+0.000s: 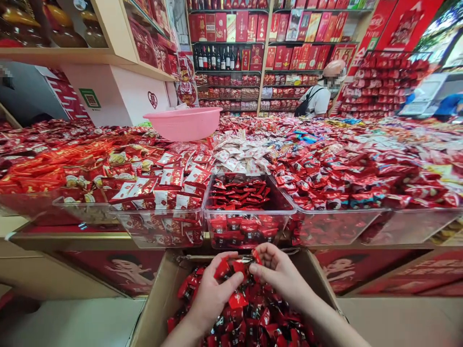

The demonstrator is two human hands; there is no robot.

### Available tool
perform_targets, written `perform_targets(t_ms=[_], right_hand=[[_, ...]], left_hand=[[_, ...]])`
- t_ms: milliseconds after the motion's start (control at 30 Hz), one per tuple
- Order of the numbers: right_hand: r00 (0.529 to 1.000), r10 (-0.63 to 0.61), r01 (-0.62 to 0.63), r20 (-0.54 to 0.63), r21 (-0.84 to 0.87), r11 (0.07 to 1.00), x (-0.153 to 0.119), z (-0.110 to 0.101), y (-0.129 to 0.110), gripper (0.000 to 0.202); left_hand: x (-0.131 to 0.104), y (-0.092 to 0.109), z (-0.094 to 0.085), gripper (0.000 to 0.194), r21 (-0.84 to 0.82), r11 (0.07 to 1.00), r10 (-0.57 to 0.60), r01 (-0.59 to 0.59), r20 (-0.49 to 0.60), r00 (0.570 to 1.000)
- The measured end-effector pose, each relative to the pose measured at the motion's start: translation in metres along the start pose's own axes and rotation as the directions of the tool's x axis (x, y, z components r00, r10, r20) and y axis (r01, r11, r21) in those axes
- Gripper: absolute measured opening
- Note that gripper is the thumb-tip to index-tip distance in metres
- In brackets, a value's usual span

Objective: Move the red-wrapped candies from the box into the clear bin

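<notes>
An open cardboard box [156, 301] stands in front of me, holding many small red-wrapped candies [265, 320]. Above its contents, my left hand [213, 294] is closed around a few red-wrapped candies [224, 269]. My right hand [277, 270] pinches one small red candy packet [256, 255] between thumb and fingers, close beside the left hand. Just beyond the box sits a clear plastic bin [249, 212], partly filled with similar red packets [240, 193]. The undersides of the held candies are hidden by my fingers.
Clear bins of red-and-white packets [170, 193] and glossy red packets [336, 193] flank the middle bin. White packets [242, 152] lie behind it. A pink basin [183, 124] rests on the heap at left. A person [314, 99] stands near the back shelves.
</notes>
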State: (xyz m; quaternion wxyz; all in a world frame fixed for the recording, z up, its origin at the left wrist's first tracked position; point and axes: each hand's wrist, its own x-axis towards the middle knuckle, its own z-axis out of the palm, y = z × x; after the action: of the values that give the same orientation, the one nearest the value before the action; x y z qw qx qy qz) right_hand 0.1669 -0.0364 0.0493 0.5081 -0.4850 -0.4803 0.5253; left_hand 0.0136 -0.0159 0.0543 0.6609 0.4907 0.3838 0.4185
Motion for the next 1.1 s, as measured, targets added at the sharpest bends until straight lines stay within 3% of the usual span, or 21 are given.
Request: perform_targets(t_ms=[100,167,267,300,367,433,467,533,600,633,700,767,867,967,1100], right_hand=[[0.998,0.058,-0.057,-0.003,0.088,0.995,0.002,-0.003,-0.004,0.027],[0.997,0.074,-0.074,0.007,0.059,0.995,-0.001,-0.003,-0.008,0.026],[0.997,-0.072,0.058,-0.037,-0.290,0.955,-0.011,-0.007,-0.029,0.021],[0.982,-0.188,0.151,-0.036,-0.450,0.880,-0.014,-0.010,-0.043,0.018],[0.905,-0.423,0.323,0.036,-0.705,0.632,-0.013,-0.019,-0.080,0.015],[0.829,-0.542,0.392,0.139,-0.835,0.386,0.000,-0.028,-0.120,0.015],[0.818,-0.546,0.382,0.178,-0.879,0.285,0.012,-0.033,-0.138,0.015],[0.869,-0.430,0.324,0.244,-0.938,0.123,0.044,-0.039,-0.162,0.014],[0.950,-0.145,0.287,0.277,-0.957,0.048,0.077,-0.040,-0.170,0.012],[0.962,0.035,0.268,0.270,-0.962,0.042,0.091,-0.039,-0.169,0.011],[0.914,0.353,0.212,0.202,-0.977,0.013,0.113,-0.035,-0.158,0.011],[0.847,0.522,0.171,0.103,-0.982,-0.083,0.126,-0.029,-0.143,0.011],[0.817,0.576,0.182,0.027,-0.960,-0.213,0.137,-0.025,-0.122,0.009],[0.820,0.570,0.230,0.062,-0.946,-0.228,0.142,-0.024,-0.112,0.011],[0.868,0.476,0.277,0.143,-0.935,-0.223,0.140,-0.024,-0.112,0.009]], left_hand=[[0.003,-0.003,0.008,0.022,-0.122,0.990,-0.076,0.075,-0.010,0.997],[0.004,-0.005,0.009,0.022,-0.179,0.980,-0.094,0.087,-0.034,0.995],[0.004,-0.007,0.006,0.024,-0.213,0.971,-0.122,0.105,-0.067,0.990],[0.004,-0.008,0.004,0.024,-0.215,0.970,-0.131,0.113,-0.075,0.989],[0.004,-0.010,0.001,0.025,-0.218,0.968,-0.148,0.126,-0.088,0.985],[0.004,-0.013,-0.001,0.025,-0.223,0.965,-0.162,0.138,-0.094,0.982],[0.005,-0.015,-0.001,0.025,-0.229,0.962,-0.171,0.146,-0.096,0.981],[0.005,-0.018,0.000,0.025,-0.242,0.955,-0.200,0.170,-0.103,0.974],[0.004,-0.021,0.001,0.026,-0.250,0.948,-0.231,0.197,-0.113,0.966],[0.004,-0.022,0.001,0.026,-0.251,0.946,-0.239,0.204,-0.118,0.964],[0.003,-0.023,0.000,0.026,-0.256,0.945,-0.240,0.204,-0.119,0.963],[0.003,-0.024,-0.001,0.025,-0.263,0.945,-0.228,0.191,-0.116,0.967],[0.004,-0.025,-0.004,0.025,-0.278,0.944,-0.221,0.180,-0.126,0.967],[0.006,-0.025,-0.006,0.025,-0.294,0.941,-0.217,0.168,-0.142,0.966],[0.009,-0.027,-0.007,0.024,-0.309,0.937,-0.215,0.163,-0.141,0.967]])
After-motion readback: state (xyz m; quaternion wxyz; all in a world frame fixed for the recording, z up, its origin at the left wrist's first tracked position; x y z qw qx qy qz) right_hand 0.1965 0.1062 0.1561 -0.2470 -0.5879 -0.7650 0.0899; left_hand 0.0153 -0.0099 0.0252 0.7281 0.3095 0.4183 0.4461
